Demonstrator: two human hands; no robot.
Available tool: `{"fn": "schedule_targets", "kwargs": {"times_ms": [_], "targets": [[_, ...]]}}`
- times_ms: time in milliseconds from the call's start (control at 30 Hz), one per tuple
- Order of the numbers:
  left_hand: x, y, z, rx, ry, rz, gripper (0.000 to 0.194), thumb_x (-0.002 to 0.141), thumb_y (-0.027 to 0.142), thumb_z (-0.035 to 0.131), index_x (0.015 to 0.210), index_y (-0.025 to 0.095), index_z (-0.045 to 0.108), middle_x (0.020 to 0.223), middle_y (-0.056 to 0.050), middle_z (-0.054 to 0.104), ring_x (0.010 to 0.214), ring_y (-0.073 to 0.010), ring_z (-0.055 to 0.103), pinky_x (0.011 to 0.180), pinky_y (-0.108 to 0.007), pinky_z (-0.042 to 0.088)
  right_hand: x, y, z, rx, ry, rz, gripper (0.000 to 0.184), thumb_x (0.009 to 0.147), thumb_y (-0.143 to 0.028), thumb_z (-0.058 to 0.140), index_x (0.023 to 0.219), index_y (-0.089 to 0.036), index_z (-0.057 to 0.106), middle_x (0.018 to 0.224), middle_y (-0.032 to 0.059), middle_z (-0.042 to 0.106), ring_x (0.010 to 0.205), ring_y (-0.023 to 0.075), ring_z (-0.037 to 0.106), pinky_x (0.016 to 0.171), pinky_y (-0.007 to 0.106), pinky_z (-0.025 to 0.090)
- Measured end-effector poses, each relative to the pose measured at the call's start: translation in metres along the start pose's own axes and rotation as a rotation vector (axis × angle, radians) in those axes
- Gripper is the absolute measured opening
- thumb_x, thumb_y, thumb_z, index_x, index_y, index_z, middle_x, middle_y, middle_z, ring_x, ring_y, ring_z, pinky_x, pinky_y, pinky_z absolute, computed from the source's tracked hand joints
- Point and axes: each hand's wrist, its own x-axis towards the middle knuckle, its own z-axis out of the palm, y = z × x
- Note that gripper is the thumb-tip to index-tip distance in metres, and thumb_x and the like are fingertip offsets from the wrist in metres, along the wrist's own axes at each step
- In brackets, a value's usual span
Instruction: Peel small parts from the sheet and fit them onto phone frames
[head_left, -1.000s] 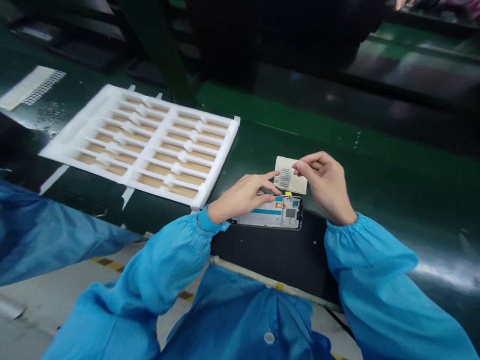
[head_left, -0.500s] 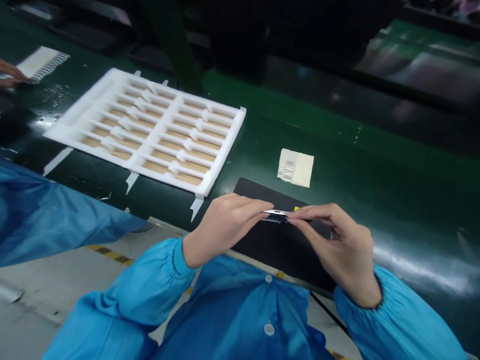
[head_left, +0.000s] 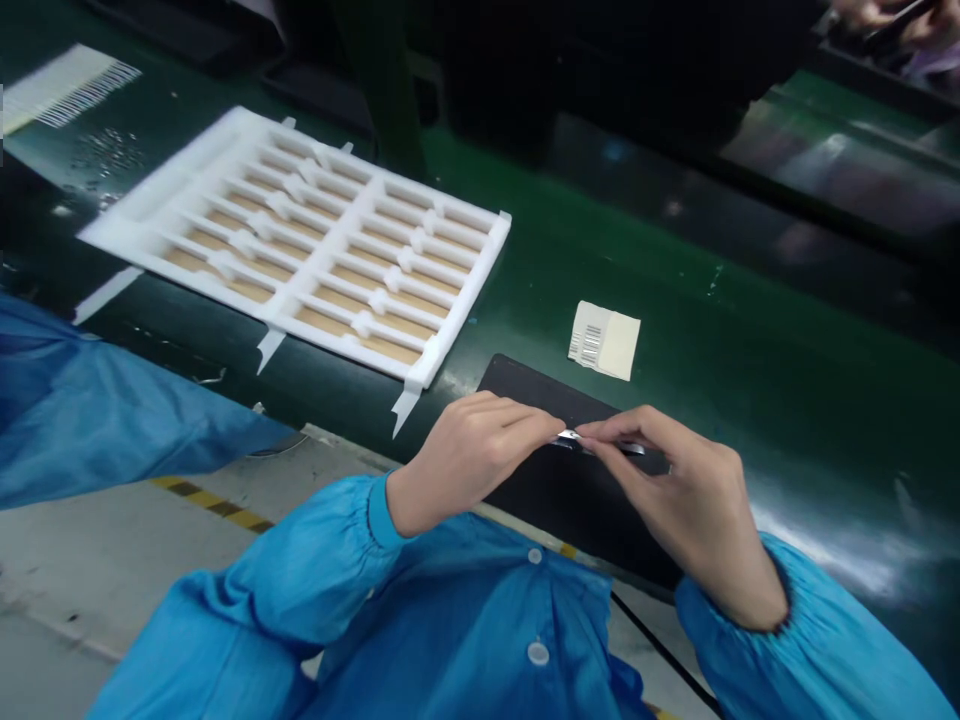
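A small, thin silver-and-dark part (head_left: 568,437) is held above the black mat (head_left: 577,500). My left hand (head_left: 480,450) pinches its left side, with the fingertips closed on it. My right hand (head_left: 675,480) grips the right side between thumb and forefinger. A narrow shiny end (head_left: 634,449) sticks out beyond my right fingers; whether it belongs to the same part I cannot tell. Most of the part is covered by my fingers. Just beyond the mat lies a cream card (head_left: 604,341) with rows of thin dark-and-silver strips on its left half.
A white foam tray (head_left: 330,255) with long slots and tape tabs lies on the green bench (head_left: 750,380) to the left. Farther left are a fringed pale sheet (head_left: 71,85), scattered tiny pieces (head_left: 109,150) and another person's blue sleeve (head_left: 127,400).
The part has turned a little and less of it shows between my fingers. A yellow patch by my right fingers is now out of sight. The other person's hand at far left has gone from view.
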Motion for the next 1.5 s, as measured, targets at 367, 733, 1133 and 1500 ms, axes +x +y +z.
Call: {"fn": "schedule_targets", "kwargs": {"times_ms": [367,733,1133,1500], "targets": [[-0.002,-0.001,0.003,0.011,0.049,0.028,0.015,0.097,0.011,0.051,0.104,0.015,0.064,0.102,-0.003,0.075,0.091,-0.0136,0.071,0.077,-0.025,0.051,-0.012,0.008,0.01,-0.085,0.04,-0.22,0.035,0.089,-0.014,0.065,0.12,-0.028,0.062,0.122,0.006,0.068,0.103,0.0257,0.066,0.084,0.043,0.056],[-0.004,-0.001,0.003,0.026,0.051,0.058,0.016,0.098,0.012,0.05,0.106,0.015,0.063,0.104,-0.004,0.075,0.093,-0.0133,0.07,0.076,-0.025,0.051,-0.028,0.024,0.026,-0.272,0.125,-0.421,0.061,0.088,-0.004,0.063,0.141,-0.028,0.05,0.125,0.0057,0.067,0.097,0.0261,0.067,0.077,0.043,0.053],[-0.002,-0.003,-0.005,0.246,-0.044,0.257,0.031,0.098,0.011,0.048,0.125,0.021,0.061,0.106,-0.004,0.073,0.088,-0.0131,0.069,0.072,-0.026,0.05,-0.024,0.031,0.014,0.237,0.346,0.033,0.024,0.087,-0.023,0.07,0.11,-0.027,0.068,0.111,0.007,0.069,0.107,0.0277,0.064,0.093,0.049,0.053],[-0.008,-0.009,0.002,0.193,0.037,0.312,0.023,0.099,0.012,0.049,0.117,0.016,0.062,0.109,-0.006,0.074,0.092,-0.0136,0.071,0.071,-0.026,0.05,-0.036,0.038,0.02,0.105,0.21,-0.187,0.029,0.09,-0.008,0.062,0.11,-0.028,0.069,0.111,0.0059,0.07,0.1,0.0227,0.066,0.083,0.041,0.055]]}}
